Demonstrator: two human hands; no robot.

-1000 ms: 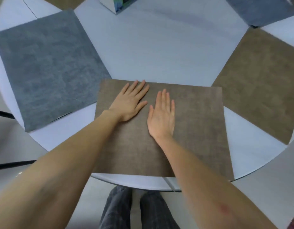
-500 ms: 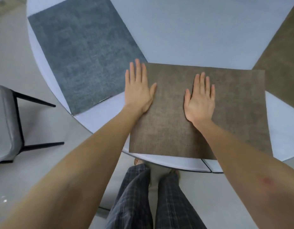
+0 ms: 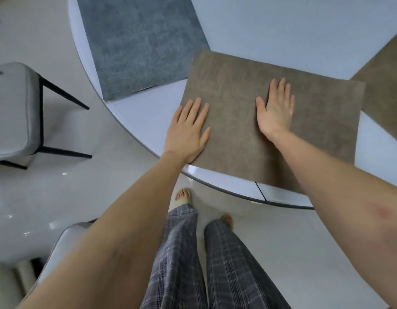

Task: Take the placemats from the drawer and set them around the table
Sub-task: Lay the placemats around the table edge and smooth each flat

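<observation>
- We see a brown placemat (image 3: 309, 121) lying flat at the near edge of the round white table (image 3: 282, 25).
- Our left hand (image 3: 188, 132) lies flat with straight fingers, spread a little, across the mat's left edge, partly on the mat and partly on the tabletop.
- Our right hand (image 3: 276, 109) rests palm down near the middle of the same mat, fingers straight and close together.
- A grey placemat (image 3: 139, 45) lies to the left, its near corner just beside the brown one.
- A second brown placemat (image 3: 387, 94) lies at the right, touching or overlapping the first mat's far right corner.
- A grey chair (image 3: 12, 112) stands on the floor left of the table.
</observation>
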